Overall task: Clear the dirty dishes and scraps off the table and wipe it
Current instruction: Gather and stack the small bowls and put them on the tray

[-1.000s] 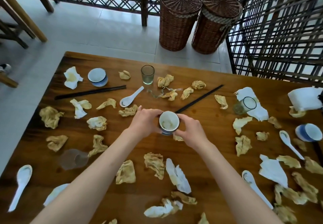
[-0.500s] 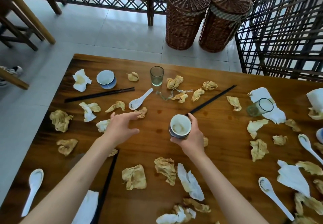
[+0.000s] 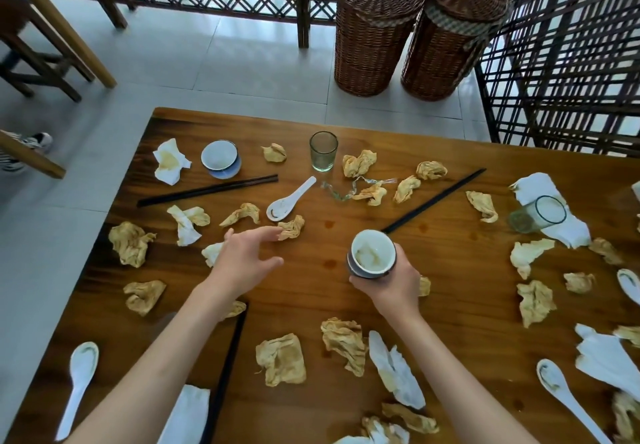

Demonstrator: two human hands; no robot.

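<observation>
While the person leans over it, the wooden bench [image 3: 450, 270] fills most of the view, littered with dishes and crumpled paper. Beyond its far edge stand two lidded wicker baskets [image 3: 377, 28] side by side on the tiled floor. On the bench, the right hand [image 3: 388, 281] holds a small white-lined cup [image 3: 371, 254] upright, its fingers [image 3: 401, 265] curled round the cup's wall; whether the cup is clear of the wood cannot be told. Some pale residue lies inside it. The left hand [image 3: 242, 260] hovers with its fingers [image 3: 266, 234] spread and relaxed, gripping nothing. Just at those fingertips lies a stained crumpled napkin [image 3: 292, 227], and just beyond it a white ceramic spoon [image 3: 289, 199]. Farther out from the left fingers lie a pair of black chopsticks [image 3: 207, 190], a blue-and-white bowl [image 3: 221, 159] and an upright drinking glass [image 3: 323, 151]. A single black chopstick [image 3: 436, 199] runs diagonally away from the right fingers, its near end just behind the cup. Well off to the right of them a second glass [image 3: 538, 217] lies tipped on a white tissue [image 3: 554, 215]. Nearer the body than both hands lie a flattened brown-stained napkin [image 3: 280, 359], another stained wad [image 3: 344, 343] and a white tissue twist [image 3: 394, 372].
</observation>
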